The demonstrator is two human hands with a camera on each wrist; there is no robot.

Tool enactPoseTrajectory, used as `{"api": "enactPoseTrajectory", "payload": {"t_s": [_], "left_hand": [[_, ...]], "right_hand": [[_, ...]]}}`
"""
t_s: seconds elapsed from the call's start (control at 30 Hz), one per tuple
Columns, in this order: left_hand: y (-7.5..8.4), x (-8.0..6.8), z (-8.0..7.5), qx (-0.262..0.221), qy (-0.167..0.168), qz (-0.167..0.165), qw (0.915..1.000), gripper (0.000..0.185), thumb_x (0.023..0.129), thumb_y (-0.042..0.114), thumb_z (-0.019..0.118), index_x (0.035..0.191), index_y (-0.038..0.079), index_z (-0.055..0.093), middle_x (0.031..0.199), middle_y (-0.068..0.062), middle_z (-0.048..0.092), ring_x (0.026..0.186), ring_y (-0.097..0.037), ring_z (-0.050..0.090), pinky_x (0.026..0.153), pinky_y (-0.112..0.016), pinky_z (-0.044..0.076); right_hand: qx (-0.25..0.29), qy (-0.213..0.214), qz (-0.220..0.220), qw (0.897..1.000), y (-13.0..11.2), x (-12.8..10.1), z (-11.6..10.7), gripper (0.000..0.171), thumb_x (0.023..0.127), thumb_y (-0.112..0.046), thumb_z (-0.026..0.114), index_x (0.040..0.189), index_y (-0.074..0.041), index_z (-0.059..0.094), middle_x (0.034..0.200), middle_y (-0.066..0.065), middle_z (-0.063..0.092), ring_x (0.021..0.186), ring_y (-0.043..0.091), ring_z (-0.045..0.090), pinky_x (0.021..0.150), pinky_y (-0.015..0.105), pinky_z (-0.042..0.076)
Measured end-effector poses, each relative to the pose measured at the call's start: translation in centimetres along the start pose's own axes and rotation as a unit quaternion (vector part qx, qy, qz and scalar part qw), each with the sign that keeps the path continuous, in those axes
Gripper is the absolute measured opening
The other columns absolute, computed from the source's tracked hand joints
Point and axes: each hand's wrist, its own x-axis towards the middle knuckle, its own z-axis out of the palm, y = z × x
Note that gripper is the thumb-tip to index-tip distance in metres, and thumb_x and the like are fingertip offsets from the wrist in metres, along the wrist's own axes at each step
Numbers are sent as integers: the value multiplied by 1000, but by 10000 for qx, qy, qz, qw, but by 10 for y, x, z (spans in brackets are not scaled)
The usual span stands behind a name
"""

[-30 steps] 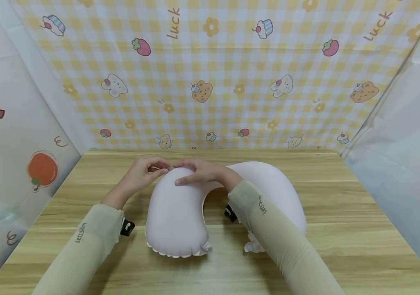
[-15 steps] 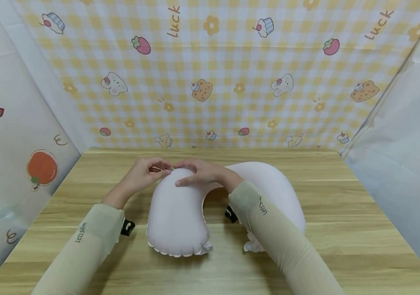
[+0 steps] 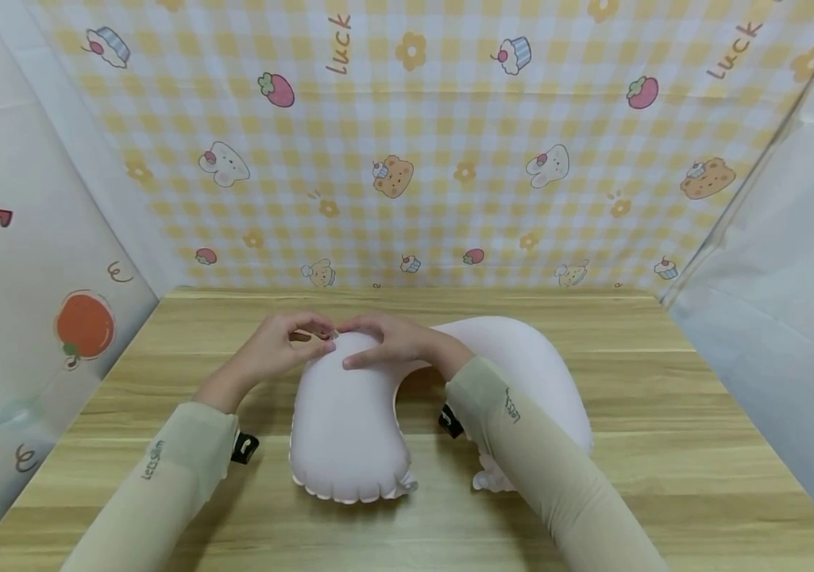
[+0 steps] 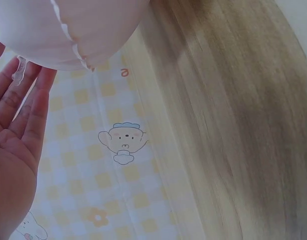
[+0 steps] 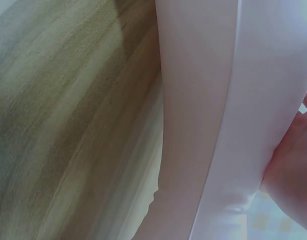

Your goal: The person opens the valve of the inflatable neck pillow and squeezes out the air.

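A pale pink inflatable U-shaped neck pillow [image 3: 349, 429] lies puffed up on the wooden table, its two ends toward the front. My right hand [image 3: 395, 342] grips the outer curve of its left arm, thumb on the upper face and fingers near the valve. At that same spot is my left hand [image 3: 281, 345], its thumb and fingers parted around the small clear valve [image 4: 20, 71]. In the left wrist view, the left fingers [image 4: 36, 115] extend behind the valve, which hangs from the pillow's underside. Up close, the right wrist view shows the pillow's seam [image 5: 221, 120].
The wooden table [image 3: 664, 445] stretches around the pillow on all sides. A yellow checked cloth [image 3: 464, 135] hangs behind it, with white sheets [image 3: 792, 254] at the sides. Black clips [image 3: 244, 447] sit at both sleeve cuffs.
The left thumb has come slightly away from the fingers, exposing the clear valve between them. The pillow's left arm has shifted a little rightward and toward me; the right hand moved slightly with it.
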Motion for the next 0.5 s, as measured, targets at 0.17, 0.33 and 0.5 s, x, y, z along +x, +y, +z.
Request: {"api": "enactPoseTrajectory", "payload": {"t_s": [0.17,0.33,0.5], "left_hand": [[0,-1,2,110,-2,36,9999,26,92,26,72,113,11,70,112,-7,72,108,-26,67,95,-52,54],[0,-1,3,292,34,116,9995,25,92,25,72,113,11,70,111,-6,73,107,-25,67,93,-50,55],[2,-1,4,402,41,173,9990,26,91,23,73,113,9,70,110,-6,74,106,-25,68,91,-48,57]], "right_hand": [[-29,29,-7,10000,3,0,3,69,89,-44,72,149,-21,46,153,2,44,140,21,42,116,45,36],[-66,44,-138,9999,4,1,4,68,90,-41,72,149,-18,46,153,2,45,140,21,42,117,44,36],[-158,73,-179,9997,6,2,5,68,89,-41,72,148,-18,47,152,2,46,139,20,43,115,43,38]]}}
